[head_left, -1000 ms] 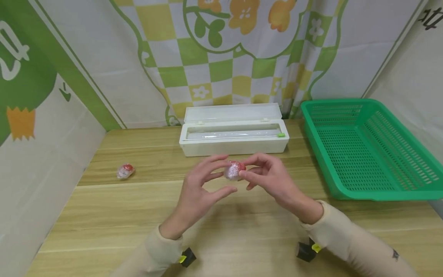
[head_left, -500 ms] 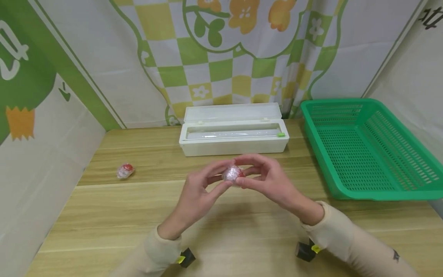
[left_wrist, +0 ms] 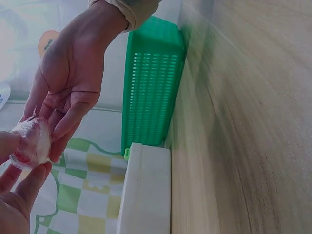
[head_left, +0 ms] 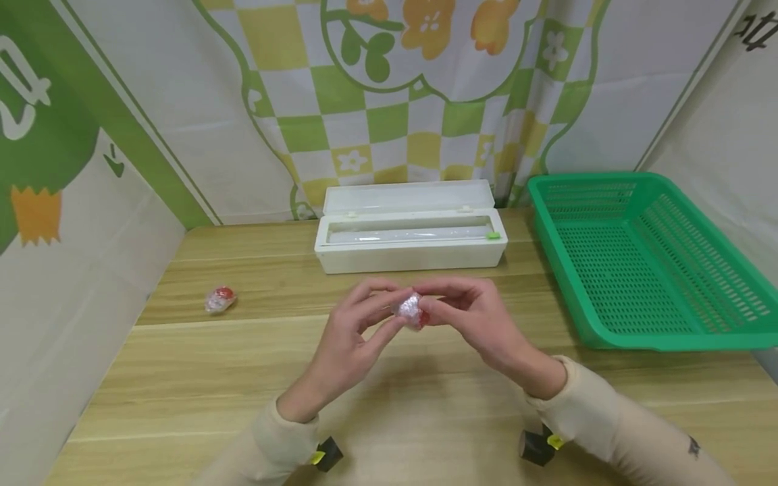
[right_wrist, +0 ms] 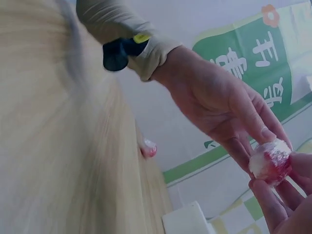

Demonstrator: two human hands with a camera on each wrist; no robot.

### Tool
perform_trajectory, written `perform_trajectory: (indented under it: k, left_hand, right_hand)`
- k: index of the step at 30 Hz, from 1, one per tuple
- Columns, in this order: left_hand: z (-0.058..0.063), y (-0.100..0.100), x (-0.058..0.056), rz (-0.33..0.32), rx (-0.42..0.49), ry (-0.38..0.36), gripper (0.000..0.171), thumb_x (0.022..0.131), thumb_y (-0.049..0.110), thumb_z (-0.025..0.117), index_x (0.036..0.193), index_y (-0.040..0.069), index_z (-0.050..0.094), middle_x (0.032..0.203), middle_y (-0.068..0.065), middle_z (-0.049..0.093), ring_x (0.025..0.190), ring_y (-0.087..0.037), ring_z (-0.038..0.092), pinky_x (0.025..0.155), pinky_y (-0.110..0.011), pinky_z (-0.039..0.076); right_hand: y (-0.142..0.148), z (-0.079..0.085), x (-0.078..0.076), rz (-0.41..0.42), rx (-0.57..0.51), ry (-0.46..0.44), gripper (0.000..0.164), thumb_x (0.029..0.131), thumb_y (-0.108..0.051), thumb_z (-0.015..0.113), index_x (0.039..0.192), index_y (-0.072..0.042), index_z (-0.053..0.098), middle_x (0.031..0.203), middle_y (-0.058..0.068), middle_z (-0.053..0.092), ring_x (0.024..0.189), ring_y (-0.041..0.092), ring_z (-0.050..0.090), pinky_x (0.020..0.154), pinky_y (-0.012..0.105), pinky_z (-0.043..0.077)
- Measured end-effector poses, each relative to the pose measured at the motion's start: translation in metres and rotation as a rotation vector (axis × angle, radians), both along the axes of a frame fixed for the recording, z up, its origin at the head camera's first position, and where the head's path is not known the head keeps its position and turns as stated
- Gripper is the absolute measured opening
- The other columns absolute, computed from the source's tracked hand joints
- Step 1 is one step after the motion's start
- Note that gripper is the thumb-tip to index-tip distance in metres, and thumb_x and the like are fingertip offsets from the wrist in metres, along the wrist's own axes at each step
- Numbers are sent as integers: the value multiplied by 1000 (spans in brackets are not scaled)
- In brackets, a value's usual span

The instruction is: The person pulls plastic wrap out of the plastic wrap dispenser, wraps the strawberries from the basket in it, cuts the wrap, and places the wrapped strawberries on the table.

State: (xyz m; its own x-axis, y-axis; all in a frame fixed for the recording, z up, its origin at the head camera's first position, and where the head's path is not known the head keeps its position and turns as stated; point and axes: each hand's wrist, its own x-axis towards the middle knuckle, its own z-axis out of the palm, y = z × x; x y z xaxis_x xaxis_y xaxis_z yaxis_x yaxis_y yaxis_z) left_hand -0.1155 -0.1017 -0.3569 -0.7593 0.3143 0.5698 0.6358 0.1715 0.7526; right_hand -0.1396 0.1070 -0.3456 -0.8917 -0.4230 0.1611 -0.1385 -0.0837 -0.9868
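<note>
Between both hands, raised over the wooden table point(head_left: 200, 391), is a small round red-and-white thing point(head_left: 410, 309) in crinkled clear film. Its kind is hidden by the shiny wrap. My left hand point(head_left: 352, 341) pinches it from the left between thumb and fingertips. From the other side, my right hand point(head_left: 486, 327) grips it with the thumb on top of the film. In the left wrist view the wrapped ball point(left_wrist: 33, 144) shows red through the wrinkles, and a bit of film sticks up from it. The right wrist view shows fingertips of both hands around the wrapped ball point(right_wrist: 269, 163).
A similar film-wrapped red-and-white ball point(head_left: 220, 300) lies at the table's left. Behind the hands stands a white cling film dispenser point(head_left: 413, 259), lid raised, with a film roll point(head_left: 401, 235) and green slider point(head_left: 493, 235). A green plastic basket point(head_left: 592, 324) stands on the right.
The left fingers have closed in from an open spread to pinch the wrapped ball. The ball has turned between the hands, and the right thumb has shifted onto its silvery side.
</note>
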Motion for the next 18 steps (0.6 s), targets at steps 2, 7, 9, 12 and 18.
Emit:
perform_trajectory:
  k: [2, 7, 9, 12, 18]
  left_hand:
    - [0, 0, -1, 7, -25, 57, 34, 90, -1, 67, 124, -1, 66, 119, -13, 62, 110, -22, 64, 93, -31, 57]
    - [-1, -1, 0, 69, -120, 226, 42, 84, 1, 75, 125, 2, 66, 122, -11, 66, 112, -23, 65, 98, -29, 55]
    - [-2, -2, 1, 87, -171, 292, 52, 78, 3, 81, 127, 1, 63, 125, -12, 64, 113, -23, 63, 101, -26, 53]
    - [-1, -2, 3, 105, -235, 366, 63, 72, 4, 86, 130, -2, 60, 127, -14, 61, 114, -25, 62, 103, -22, 50]
    - [7, -5, 8, 149, -302, 425, 60, 74, 2, 84, 129, -3, 61, 122, -14, 63, 109, -25, 67, 96, -25, 55]
  right_hand:
    - [0, -2, -1, 7, -18, -38, 28, 92, -10, 69, 118, 2, 68, 108, 7, 76, 85, 21, 74, 86, 40, 61]
    - [-1, -5, -5, 34, -75, -190, 22, 91, -7, 69, 113, -6, 73, 105, 4, 77, 87, 20, 73, 91, 39, 59]
    - [-1, -5, -6, 51, -108, -250, 20, 92, -6, 67, 109, -11, 75, 105, 2, 76, 92, 19, 73, 93, 37, 58]
    - [-1, -2, -6, 84, -146, -328, 19, 93, -3, 64, 104, -16, 75, 107, 0, 75, 97, 17, 71, 93, 35, 58]
    - [-4, 8, -4, 127, -85, -330, 15, 93, -8, 65, 106, -13, 68, 108, 1, 70, 95, 17, 70, 90, 38, 60]
